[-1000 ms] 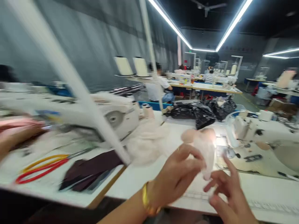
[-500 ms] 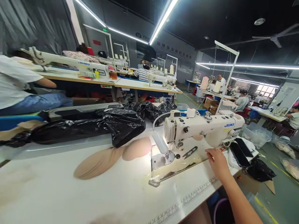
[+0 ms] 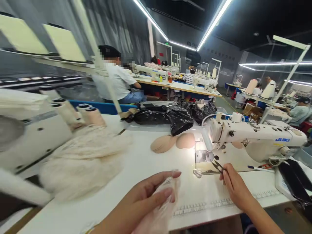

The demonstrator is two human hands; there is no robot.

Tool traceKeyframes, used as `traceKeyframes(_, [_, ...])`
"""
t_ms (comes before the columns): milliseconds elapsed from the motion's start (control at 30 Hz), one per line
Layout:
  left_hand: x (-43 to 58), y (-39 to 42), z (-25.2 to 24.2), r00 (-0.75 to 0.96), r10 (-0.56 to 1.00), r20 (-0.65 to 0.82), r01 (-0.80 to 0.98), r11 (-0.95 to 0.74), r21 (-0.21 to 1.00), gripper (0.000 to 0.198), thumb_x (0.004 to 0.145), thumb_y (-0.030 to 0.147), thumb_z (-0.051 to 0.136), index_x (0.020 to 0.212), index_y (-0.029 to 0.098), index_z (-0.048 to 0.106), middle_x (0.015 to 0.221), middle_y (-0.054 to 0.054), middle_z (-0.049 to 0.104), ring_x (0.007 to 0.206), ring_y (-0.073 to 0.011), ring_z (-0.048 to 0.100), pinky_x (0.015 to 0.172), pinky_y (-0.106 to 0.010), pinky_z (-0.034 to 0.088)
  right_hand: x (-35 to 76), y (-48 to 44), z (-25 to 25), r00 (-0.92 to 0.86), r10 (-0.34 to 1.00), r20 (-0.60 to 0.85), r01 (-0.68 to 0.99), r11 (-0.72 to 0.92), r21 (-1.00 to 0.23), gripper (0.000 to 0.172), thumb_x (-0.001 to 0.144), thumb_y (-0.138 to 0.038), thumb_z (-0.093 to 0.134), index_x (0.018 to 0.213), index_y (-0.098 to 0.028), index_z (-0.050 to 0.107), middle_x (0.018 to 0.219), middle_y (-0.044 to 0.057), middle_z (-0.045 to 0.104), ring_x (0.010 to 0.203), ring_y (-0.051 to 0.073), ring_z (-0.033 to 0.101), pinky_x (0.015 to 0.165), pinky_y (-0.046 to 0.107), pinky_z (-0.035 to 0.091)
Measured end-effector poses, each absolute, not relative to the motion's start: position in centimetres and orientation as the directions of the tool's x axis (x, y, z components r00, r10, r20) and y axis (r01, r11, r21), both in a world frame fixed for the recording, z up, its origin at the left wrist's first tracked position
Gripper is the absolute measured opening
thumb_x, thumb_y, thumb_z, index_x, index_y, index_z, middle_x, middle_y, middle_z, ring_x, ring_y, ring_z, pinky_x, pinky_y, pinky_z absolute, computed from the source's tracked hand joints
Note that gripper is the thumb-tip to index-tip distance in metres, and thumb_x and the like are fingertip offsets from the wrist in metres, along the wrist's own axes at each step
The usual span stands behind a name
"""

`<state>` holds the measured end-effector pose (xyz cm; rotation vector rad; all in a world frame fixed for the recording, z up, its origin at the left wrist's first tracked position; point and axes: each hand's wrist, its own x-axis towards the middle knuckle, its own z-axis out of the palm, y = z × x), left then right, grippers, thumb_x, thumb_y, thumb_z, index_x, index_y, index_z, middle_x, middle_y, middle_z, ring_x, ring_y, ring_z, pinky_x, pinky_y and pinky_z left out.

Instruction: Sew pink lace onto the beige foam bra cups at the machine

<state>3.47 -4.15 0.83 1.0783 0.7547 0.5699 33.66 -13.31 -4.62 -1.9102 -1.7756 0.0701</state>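
Observation:
My left hand (image 3: 146,198) is low in front of me, fingers closed round a thin pale piece of fabric (image 3: 162,208) that hangs below them. My right hand (image 3: 235,187) rests on the white table and pinches small thread snips (image 3: 218,166), blades pointing toward the needle plate (image 3: 203,156) of the white Juki sewing machine (image 3: 253,136). Two beige bra cups (image 3: 173,143) lie side by side just left of the machine head.
A heap of cream lace fabric (image 3: 83,159) lies at the left beside another machine (image 3: 29,130) and thread cones (image 3: 90,115). Black plastic bags (image 3: 175,117) sit behind the cups. A phone (image 3: 292,177) lies at the right. Other people sit at farther tables.
The view swung from the left machine to the right one, then settled between. My right hand took the snips from the machine bed. My left hand came back into view with fabric.

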Motion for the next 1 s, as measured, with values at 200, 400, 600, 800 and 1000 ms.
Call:
traceKeyframes(200, [5.3,-4.0,0.0,0.745,0.651,-0.146,-0.108,0.335,0.936,0.060,0.073,0.043,0.090,0.125,0.018,0.071,0.085,-0.005,0.074,0.077,-0.0196,0.067,0.078,-0.031,0.054,27.4,-15.0,-3.9,-0.081,0.792,0.605,0.879,0.343,-0.332,0.020,0.105,-0.037,0.053,0.122,-0.026,0.053,0.086,0.001,0.070,0.068,0.019,0.066,0.061,0.027,0.048])
traceKeyframes(400, [6.1,-4.2,-0.3,0.822,0.562,-0.093,-0.142,0.361,0.922,0.052,0.075,0.044,0.089,0.117,0.018,0.074,0.085,-0.002,0.070,0.073,-0.0133,0.061,0.075,-0.025,0.050,25.4,-12.5,-4.0,-0.132,0.685,0.717,0.954,0.285,-0.096,0.015,0.107,-0.030,0.050,0.099,-0.023,0.060,0.073,0.004,0.064,0.060,0.020,0.057,0.059,0.032,0.033])
traceKeyframes(600, [2.9,-2.4,1.5,0.667,0.730,-0.151,0.094,0.118,0.989,0.071,0.077,0.057,0.079,0.136,0.022,0.062,0.080,0.000,0.069,0.074,-0.0184,0.063,0.066,-0.026,0.052,25.8,-12.4,-3.6,0.197,0.934,0.299,0.436,0.190,-0.879,0.028,0.102,-0.047,0.057,0.087,-0.023,0.058,0.071,-0.002,0.055,0.063,0.015,0.046,0.061,0.028,0.032])
traceKeyframes(800, [-1.6,2.9,3.1,0.100,0.943,0.317,0.650,-0.303,0.697,0.077,0.081,0.077,0.048,0.142,0.031,0.052,0.127,-0.006,0.067,0.109,-0.0350,0.065,0.066,-0.040,0.058,26.6,-13.3,-2.6,0.234,0.970,-0.071,-0.680,0.111,-0.725,0.043,0.067,-0.029,0.092,0.082,-0.022,0.052,0.072,-0.007,0.044,0.063,0.009,0.039,0.062,0.022,0.035])
traceKeyframes(1000, [-1.5,3.1,0.1,0.108,0.875,0.471,0.654,-0.419,0.629,0.064,0.080,0.072,0.051,0.134,0.038,0.060,0.134,0.001,0.065,0.119,-0.0394,0.064,0.055,-0.039,0.052,25.5,-13.8,-3.0,0.254,0.962,-0.100,-0.765,0.137,-0.629,0.044,0.057,-0.010,0.090,0.076,-0.022,0.052,0.078,-0.005,0.050,0.073,0.012,0.050,0.069,0.023,0.041])
